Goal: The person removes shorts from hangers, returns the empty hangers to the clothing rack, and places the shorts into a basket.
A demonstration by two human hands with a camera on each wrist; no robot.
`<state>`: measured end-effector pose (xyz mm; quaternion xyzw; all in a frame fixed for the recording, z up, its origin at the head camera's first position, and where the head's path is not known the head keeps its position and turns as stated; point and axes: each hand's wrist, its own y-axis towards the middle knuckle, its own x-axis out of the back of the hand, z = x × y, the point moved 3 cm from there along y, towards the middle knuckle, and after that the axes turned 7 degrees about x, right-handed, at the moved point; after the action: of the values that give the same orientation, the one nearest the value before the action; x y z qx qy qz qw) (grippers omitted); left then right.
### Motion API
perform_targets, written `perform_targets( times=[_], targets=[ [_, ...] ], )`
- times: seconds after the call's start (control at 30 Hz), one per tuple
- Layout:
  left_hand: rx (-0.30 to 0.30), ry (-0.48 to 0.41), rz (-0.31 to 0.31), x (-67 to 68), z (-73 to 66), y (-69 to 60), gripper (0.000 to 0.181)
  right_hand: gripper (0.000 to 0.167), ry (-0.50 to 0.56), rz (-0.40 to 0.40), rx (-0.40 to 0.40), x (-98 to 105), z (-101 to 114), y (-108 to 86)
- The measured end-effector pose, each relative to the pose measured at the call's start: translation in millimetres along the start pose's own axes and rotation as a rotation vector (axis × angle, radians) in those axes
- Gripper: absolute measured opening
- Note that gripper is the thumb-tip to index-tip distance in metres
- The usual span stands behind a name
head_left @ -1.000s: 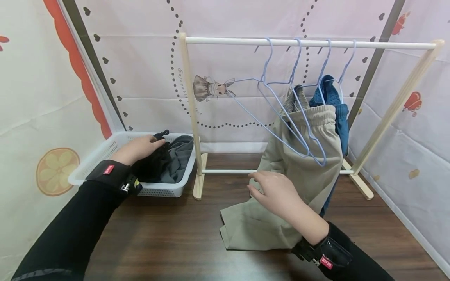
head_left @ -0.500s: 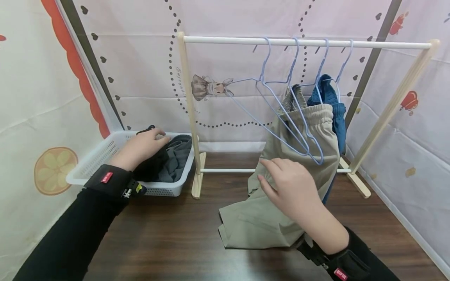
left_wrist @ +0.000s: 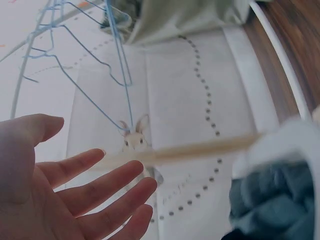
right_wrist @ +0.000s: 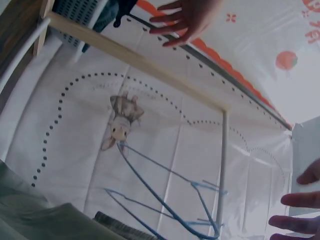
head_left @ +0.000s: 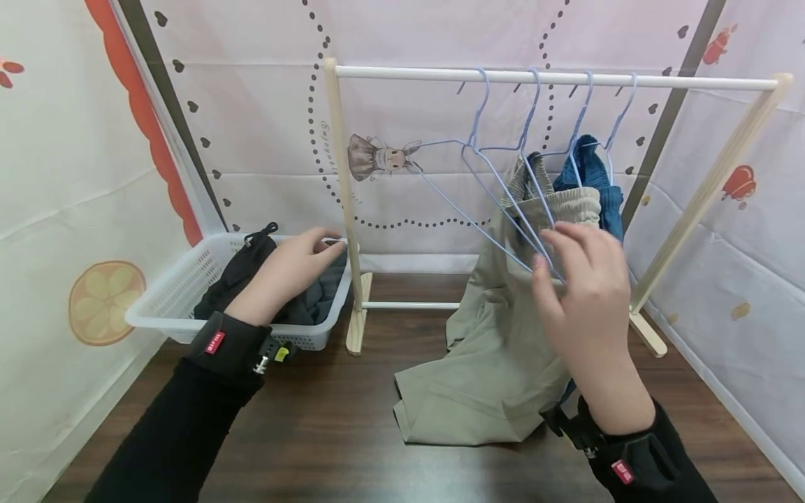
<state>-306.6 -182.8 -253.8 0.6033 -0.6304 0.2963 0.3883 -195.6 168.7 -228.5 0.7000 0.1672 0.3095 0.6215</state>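
Note:
My left hand (head_left: 289, 272) is above the right side of a white plastic basket (head_left: 308, 340), its fingers spread and holding nothing. In the basket lie a black garment (head_left: 235, 276) with a cord loop and a dark grey garment (head_left: 321, 293). My right hand (head_left: 591, 300), fingers apart and loosely bent, is in front of the lower right corners of the blue wire hangers (head_left: 487, 91). The right wrist view shows its fingers (right_wrist: 295, 225) away from the hangers. Behind that hand hang khaki elastic-waist trousers (head_left: 503, 363), one leg lying on the table.
The hangers hang from the white bar (head_left: 402, 73) of a wooden-ended rack. A blue denim garment (head_left: 610, 202) hangs behind the trousers. The rack's left post (head_left: 344, 181) stands close to the basket. Printed cloth (head_left: 107, 175) walls surround the brown table (head_left: 314, 433).
My left hand has moved right across the basket, away from the black garment, which now shows more. My right hand has risen from the trouser leg to the hangers' lower corners.

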Motion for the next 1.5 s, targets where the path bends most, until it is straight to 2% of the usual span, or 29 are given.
perform_targets(
  times=[0.17, 0.3, 0.43, 0.6, 0.73, 0.93, 1.03, 1.1, 1.2, 1.5],
  targets=[
    [-0.001, -0.017, 0.009, -14.6, -6.1, -7.5, 0.06, 0.023, -0.1, -0.024, -0.14, 3.7, -25.8, 1.9],
    [0.002, -0.026, 0.0, -25.9, -8.4, -13.0, 0.059, 0.025, -0.163, 0.036, -0.272, 3.2, -43.2, 0.2],
    [-0.011, -0.089, -0.012, -36.1, -12.4, -19.7, 0.058, 0.037, -0.212, 0.164, -0.401, 0.3, -54.3, -1.2],
    [-0.043, -0.166, -0.012, -50.1, -21.8, -28.8, 0.051, 0.046, -0.276, 0.336, -0.492, -3.1, -63.3, -0.4],
    [-0.049, -0.178, 0.0, -59.0, -28.0, -34.8, 0.046, 0.044, -0.349, 0.472, -0.531, -3.8, -70.5, 1.0],
    [-0.039, -0.24, 0.02, -64.4, -32.7, -43.3, 0.044, 0.038, -0.428, 0.671, -0.689, -0.7, -85.4, 1.9],
    [-0.041, -0.261, 0.026, -66.1, -33.2, -46.0, 0.046, 0.039, -0.441, 0.737, -0.751, 2.4, -92.7, 0.6],
    [-0.046, -0.273, 0.026, -67.0, -33.4, -46.9, 0.046, 0.04, -0.448, 0.757, -0.768, 4.8, -97.4, -0.2],
    [-0.05, -0.279, 0.022, -68.4, -33.0, -47.5, 0.046, 0.041, -0.453, 0.746, -0.771, 7.2, -102.1, -1.1],
    [-0.05, -0.283, 0.007, -70.7, -30.5, -48.0, 0.042, 0.041, -0.466, 0.635, -0.749, 7.0, -100.1, -2.9]
  ],
)
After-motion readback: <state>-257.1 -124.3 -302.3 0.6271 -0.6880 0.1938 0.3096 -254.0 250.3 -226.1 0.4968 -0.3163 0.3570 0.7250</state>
